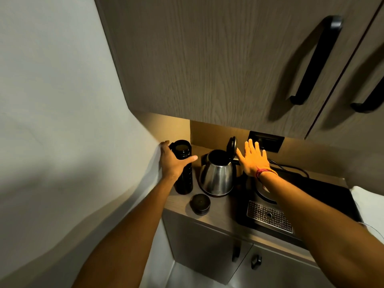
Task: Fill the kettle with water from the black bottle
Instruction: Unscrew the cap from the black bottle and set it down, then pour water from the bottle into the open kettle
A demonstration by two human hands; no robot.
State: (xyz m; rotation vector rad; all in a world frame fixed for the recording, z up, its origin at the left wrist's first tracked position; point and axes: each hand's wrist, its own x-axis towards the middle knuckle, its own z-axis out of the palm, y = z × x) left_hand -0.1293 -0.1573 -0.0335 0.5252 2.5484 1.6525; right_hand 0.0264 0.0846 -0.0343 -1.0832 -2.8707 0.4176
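The black bottle (184, 179) stands upright and uncapped at the counter's left end, next to the wall. My left hand (173, 162) is wrapped around its upper part. Its round black cap (200, 204) lies on the counter in front. Just right of the bottle, the steel kettle (217, 176) sits with its black lid (231, 146) flipped up and its mouth open. My right hand (252, 157) hovers to the right of the raised lid, fingers spread, holding nothing.
A black tray with a perforated metal drip grate (270, 219) and the kettle's base (265, 194) sits right of the kettle. A wall socket (267, 141) with a cord is behind. Wood cabinets with black handles (315, 61) hang low overhead. White cloth (369, 204) lies at far right.
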